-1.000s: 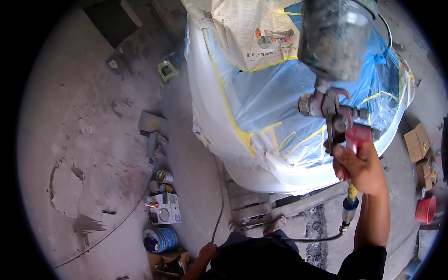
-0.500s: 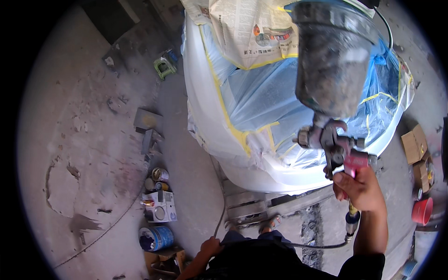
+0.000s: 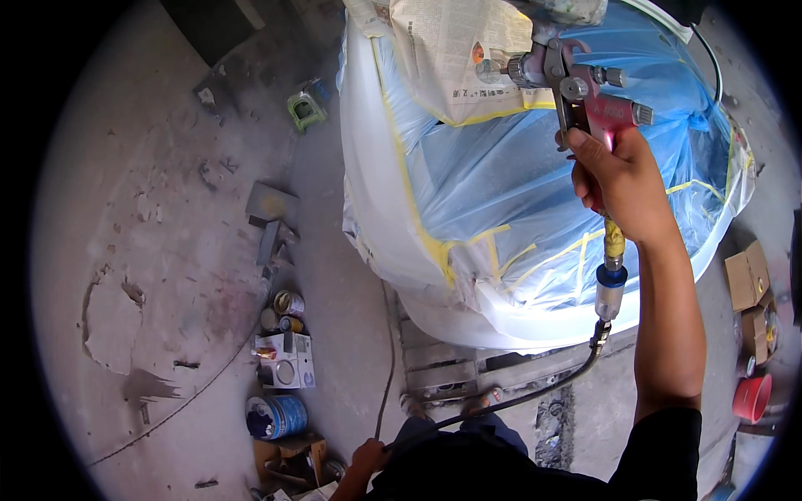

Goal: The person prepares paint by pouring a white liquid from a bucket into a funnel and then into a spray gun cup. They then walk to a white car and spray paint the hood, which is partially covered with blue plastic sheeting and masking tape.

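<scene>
My right hand (image 3: 618,175), arm stretched forward, grips the handle of a spray gun (image 3: 614,108) with a red body and metal knobs. The gun's grey paint cup (image 3: 576,10) is mostly cut off by the top edge. Below the handle, a blue and silver fitting (image 3: 611,288) joins the gun to a dark air hose (image 3: 518,402). Low down at my waist, my left hand (image 3: 368,456) is closed around the hose. Beyond and under the gun lies a large white curved vehicle body (image 3: 361,150), covered with blue plastic film (image 3: 484,171), newspaper (image 3: 468,58) and yellow tape.
On the left floor stand paint cans (image 3: 289,302), a white box (image 3: 285,361), a blue bucket (image 3: 276,416) and a green stool (image 3: 307,111). A slatted pallet (image 3: 439,376) lies by my feet. Cardboard boxes (image 3: 746,275) and a red bucket (image 3: 753,397) are at right.
My right hand has moved up and forward with the spray gun, carrying its cup mostly out of view. The hose is drawn up higher. My left hand stays low on the hose.
</scene>
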{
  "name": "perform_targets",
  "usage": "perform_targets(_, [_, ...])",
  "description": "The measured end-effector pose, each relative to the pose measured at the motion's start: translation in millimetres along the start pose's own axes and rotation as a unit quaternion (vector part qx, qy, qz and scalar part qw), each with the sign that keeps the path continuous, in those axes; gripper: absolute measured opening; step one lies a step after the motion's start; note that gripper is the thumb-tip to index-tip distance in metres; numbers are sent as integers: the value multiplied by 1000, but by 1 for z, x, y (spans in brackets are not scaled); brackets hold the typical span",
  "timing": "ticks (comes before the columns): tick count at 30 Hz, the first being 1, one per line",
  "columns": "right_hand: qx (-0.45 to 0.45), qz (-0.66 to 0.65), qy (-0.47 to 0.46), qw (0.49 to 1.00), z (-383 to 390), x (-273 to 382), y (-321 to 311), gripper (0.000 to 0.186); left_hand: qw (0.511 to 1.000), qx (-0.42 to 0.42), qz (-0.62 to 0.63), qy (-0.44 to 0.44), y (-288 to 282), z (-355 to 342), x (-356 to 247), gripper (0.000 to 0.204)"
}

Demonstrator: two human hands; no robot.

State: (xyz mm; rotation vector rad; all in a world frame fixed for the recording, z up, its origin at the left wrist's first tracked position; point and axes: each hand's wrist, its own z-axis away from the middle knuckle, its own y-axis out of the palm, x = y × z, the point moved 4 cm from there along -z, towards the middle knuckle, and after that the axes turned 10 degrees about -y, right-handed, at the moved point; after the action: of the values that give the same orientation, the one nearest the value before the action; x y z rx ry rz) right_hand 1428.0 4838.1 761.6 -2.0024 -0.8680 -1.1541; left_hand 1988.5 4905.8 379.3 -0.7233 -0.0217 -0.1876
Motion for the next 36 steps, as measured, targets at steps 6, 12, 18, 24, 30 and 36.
perform_targets(6, [27,-68,48,996,63,-10,-11,21,999,-6,-23,35,6,-10,3,39])
perform_targets(12, [48,-138,108,983,163,-38,-40,22,998,-21,-55,39,-13,-28,-9,35])
perform_targets(18, [46,-150,214,964,244,-73,-62,28,993,18,-98,62,-27,-36,-37,37])
perform_targets(24, [-5,-131,294,947,264,-79,-58,28,994,20,-92,52,-25,-31,-45,35])
perform_targets(30, [-7,-135,242,961,236,-63,-42,30,996,9,-86,25,-21,-27,-28,36])
perform_targets(36, [-56,-234,46,970,200,-29,-39,43,996,15,-87,-9,-17,-29,11,40])
